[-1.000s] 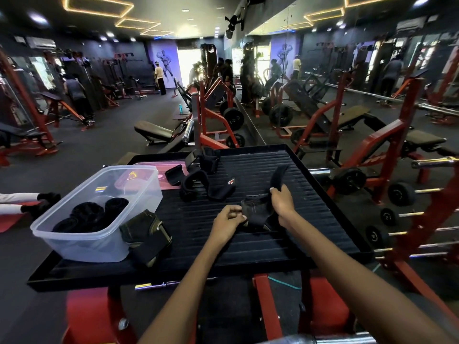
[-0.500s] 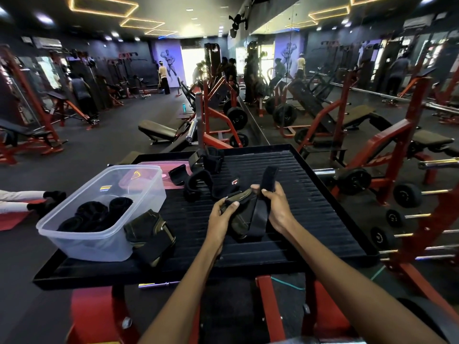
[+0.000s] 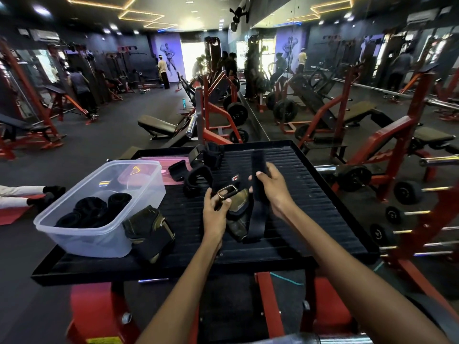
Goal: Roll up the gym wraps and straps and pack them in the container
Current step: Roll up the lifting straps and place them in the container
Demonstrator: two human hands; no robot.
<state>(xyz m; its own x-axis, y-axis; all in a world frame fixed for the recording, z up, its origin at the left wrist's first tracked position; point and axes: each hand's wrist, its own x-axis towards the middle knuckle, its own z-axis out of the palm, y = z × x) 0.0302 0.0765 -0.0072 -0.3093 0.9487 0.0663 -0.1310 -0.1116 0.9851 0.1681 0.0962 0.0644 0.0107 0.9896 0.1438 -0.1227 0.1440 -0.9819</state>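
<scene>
I count several black rolled wraps in the clear plastic container. My left hand pinches the olive strap's metal buckle, right hand grips its black tail; other straps wait loose on the black ribbed tray.

A commercial gym floor is stretching back under glowing ceiling lights, with red-framed weight machines, padded benches and loaded barbells lining dark rubber flooring, while a mirrored wall is reflecting the equipment and a bodybuilder mural is overlooking people training.
</scene>
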